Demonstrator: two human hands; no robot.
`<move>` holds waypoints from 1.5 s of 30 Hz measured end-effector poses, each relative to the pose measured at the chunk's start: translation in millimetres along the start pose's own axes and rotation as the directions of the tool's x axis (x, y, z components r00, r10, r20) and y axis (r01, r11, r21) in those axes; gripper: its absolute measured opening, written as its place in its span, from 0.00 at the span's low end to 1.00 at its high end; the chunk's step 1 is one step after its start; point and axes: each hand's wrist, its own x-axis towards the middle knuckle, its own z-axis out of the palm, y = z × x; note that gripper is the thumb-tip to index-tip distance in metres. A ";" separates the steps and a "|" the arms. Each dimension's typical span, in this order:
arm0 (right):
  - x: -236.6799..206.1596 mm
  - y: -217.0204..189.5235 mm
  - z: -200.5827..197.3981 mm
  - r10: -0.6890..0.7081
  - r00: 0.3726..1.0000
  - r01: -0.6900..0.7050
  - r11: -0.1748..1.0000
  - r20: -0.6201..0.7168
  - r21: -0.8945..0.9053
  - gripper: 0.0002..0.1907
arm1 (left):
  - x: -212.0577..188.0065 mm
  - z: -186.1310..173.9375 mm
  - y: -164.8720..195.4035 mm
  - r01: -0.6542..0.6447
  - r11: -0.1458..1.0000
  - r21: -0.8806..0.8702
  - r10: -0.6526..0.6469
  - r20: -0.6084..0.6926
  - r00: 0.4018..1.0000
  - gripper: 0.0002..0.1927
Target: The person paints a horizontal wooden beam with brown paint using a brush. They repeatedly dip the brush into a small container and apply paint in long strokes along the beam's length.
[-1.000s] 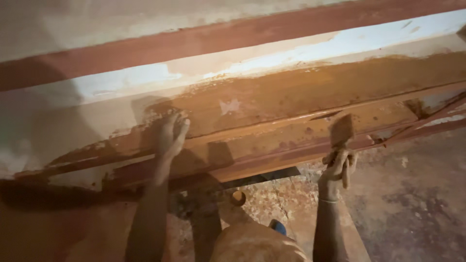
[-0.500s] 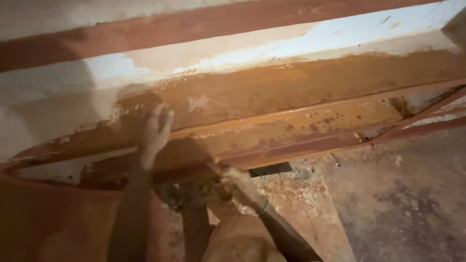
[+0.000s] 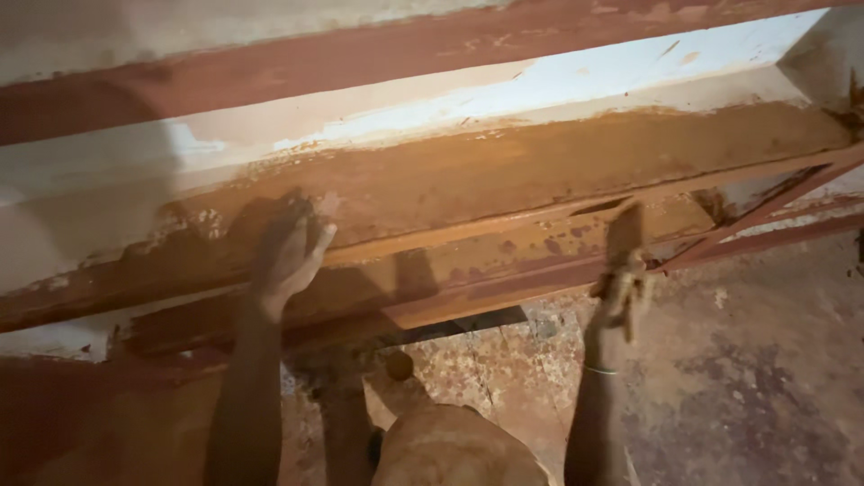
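The right hand (image 3: 619, 286) has risen, gripping a trowel (image 3: 625, 236) against the beam (image 3: 504, 180); left hand (image 3: 290, 252) flat, open.

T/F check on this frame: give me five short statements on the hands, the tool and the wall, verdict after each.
1. The left hand is pressed flat on the brown-coated wall band. True.
2. The right hand is empty. False: it has a grip on a mud-coated flat tool, blade pointing up.
3. The two hands touch each other. False: they are well apart along the wall.
4. A pale uncoated strip runs above the brown band. True.
5. The tool lies on the floor. False: it is held up against the reddish ledge.
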 end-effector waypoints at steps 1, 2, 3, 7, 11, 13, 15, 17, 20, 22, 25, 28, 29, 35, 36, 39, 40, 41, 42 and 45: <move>-7.0 4.7 9.1 0.143 0.984 -0.164 0.957 0.102 0.238 0.13 | 1.7 1.3 3.8 0.064 0.998 -0.020 -0.063 0.045 0.997 0.29; -19.9 5.4 19.4 0.254 0.939 -0.334 0.834 0.232 0.439 0.11 | 2.5 3.3 7.9 0.129 0.991 -0.038 -0.125 0.094 0.988 0.28; -35.5 4.0 31.0 0.330 0.877 -0.477 0.684 0.350 0.552 0.10 | 4.0 5.6 11.8 0.079 0.997 -0.005 -0.079 0.029 0.997 0.30; -110.4 -14.4 63.0 0.065 0.718 0.167 0.950 0.693 -0.263 0.07 | 9.4 13.0 22.0 0.004 0.999 0.033 0.000 -0.110 0.994 0.37; -139.0 -50.5 68.9 -0.332 0.421 0.307 0.928 0.844 0.212 0.07 | 8.1 19.0 20.1 0.214 0.977 -0.006 -0.214 0.037 0.976 0.35; -124.8 -52.1 56.4 -0.243 0.386 0.374 0.923 0.890 0.090 0.06 | 8.7 25.0 16.8 0.140 0.990 -0.007 -0.140 -0.047 0.989 0.37; -96.4 -36.4 35.5 -0.041 0.588 0.469 0.831 0.808 -0.300 0.10 | 7.8 31.3 12.6 0.108 0.994 0.032 -0.105 -0.095 0.990 0.39; -56.7 -10.6 8.4 0.075 0.780 0.454 0.615 0.621 -0.645 0.14 | 8.3 36.6 8.6 0.118 0.988 0.099 -0.107 -0.111 0.988 0.39; 12.6 22.1 -27.2 -0.182 0.911 0.358 0.794 0.370 -0.491 0.19 | 9.7 40.5 3.0 0.133 0.984 0.117 -0.125 -0.077 0.989 0.41; 56.5 21.6 -35.6 -0.226 0.949 0.295 0.885 0.220 -0.360 0.16 | 10.9 42.5 1.2 0.152 0.984 0.088 -0.144 -0.093 0.985 0.41; 112.0 7.9 -41.0 -0.223 0.975 0.219 0.967 -0.017 -0.132 0.12 | 9.4 43.8 -0.4 0.132 0.986 0.100 -0.121 -0.105 0.987 0.39; 124.0 -26.1 -39.0 -0.195 0.980 0.193 0.980 -0.039 -0.058 0.09 | 8.6 43.1 0.9 0.123 0.991 0.055 -0.115 -0.124 0.986 0.39; 113.8 -34.4 -37.1 -0.194 0.977 0.206 0.967 0.092 -0.149 0.09 | 7.5 44.0 3.0 0.125 0.992 0.023 -0.121 -0.129 0.984 0.39; -25.1 -26.7 4.5 0.115 0.784 -0.205 0.975 0.610 0.080 0.12 | -0.3 42.4 15.5 0.056 0.998 -0.017 -0.058 -0.242 0.969 0.38; -46.3 -21.3 7.7 -0.083 0.703 0.192 0.978 0.707 -0.076 0.12 | -1.0 43.0 16.9 0.020 0.997 -0.076 -0.038 -0.244 0.969 0.36; -72.8 -4.3 5.8 -0.199 0.527 0.310 0.950 0.826 0.031 0.11 | -2.0 40.6 17.6 -0.063 0.993 -0.102 0.032 -0.281 0.959 0.33; -68.2 1.2 0.5 -0.196 0.529 0.310 0.950 0.826 0.028 0.11 | -1.7 39.1 18.6 -0.074 0.997 -0.012 0.067 -0.304 0.950 0.34; -56.8 6.1 -8.4 -0.181 0.556 0.307 0.952 0.811 0.002 0.11 | -2.7 36.3 19.9 -0.082 0.994 0.077 0.103 -0.320 0.942 0.35; -41.1 12.1 -16.2 -0.154 0.631 0.301 0.952 0.760 -0.057 0.11 | -2.8 32.5 21.8 -0.112 0.989 0.096 0.138 -0.332 0.933 0.34; 25.3 25.8 -47.4 -0.155 0.820 0.309 0.931 0.551 -0.197 0.10 | 0.1 18.7 35.0 -0.140 0.989 0.047 0.148 -0.308 0.940 0.29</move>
